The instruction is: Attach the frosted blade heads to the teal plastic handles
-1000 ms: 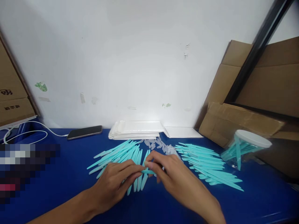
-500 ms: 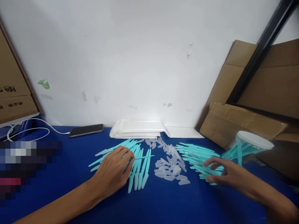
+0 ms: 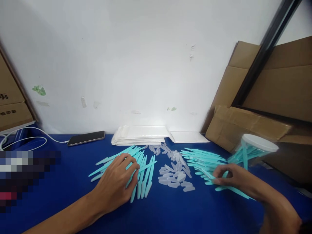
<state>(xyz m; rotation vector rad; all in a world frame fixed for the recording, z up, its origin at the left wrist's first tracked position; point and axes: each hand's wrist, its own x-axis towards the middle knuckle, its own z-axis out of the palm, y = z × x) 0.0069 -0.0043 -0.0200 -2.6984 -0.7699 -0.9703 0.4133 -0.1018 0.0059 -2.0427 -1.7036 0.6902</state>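
Note:
My left hand [image 3: 123, 174] pinches a turquoise eyebrow razor [image 3: 149, 165], which sticks out to the right past the fingertips. Under and around that hand, several more turquoise razors [image 3: 148, 187] lie fanned out. Thumb and forefinger of my right hand [image 3: 227, 175] are closed on another turquoise eyebrow razor [image 3: 207, 173], at the near edge of the right-hand razor pile [image 3: 203, 156]. One loose razor [image 3: 239, 191] lies beneath the right wrist. Between the two groups is a scatter of small translucent blade caps [image 3: 176, 172].
A stack of white packets [image 3: 141, 131] stands against the wall. To the right, a clear tub with a white lid [image 3: 260, 142] holds more razors beside cardboard boxes [image 3: 248, 123]. A phone [image 3: 86, 138] with a white cable [image 3: 52, 139] lies at left on the blue table [image 3: 156, 214].
My right hand has closed on a razor at the pile's edge, and a loose razor now shows under its wrist. The razor in my left hand has tilted up slightly. The view has shifted a little.

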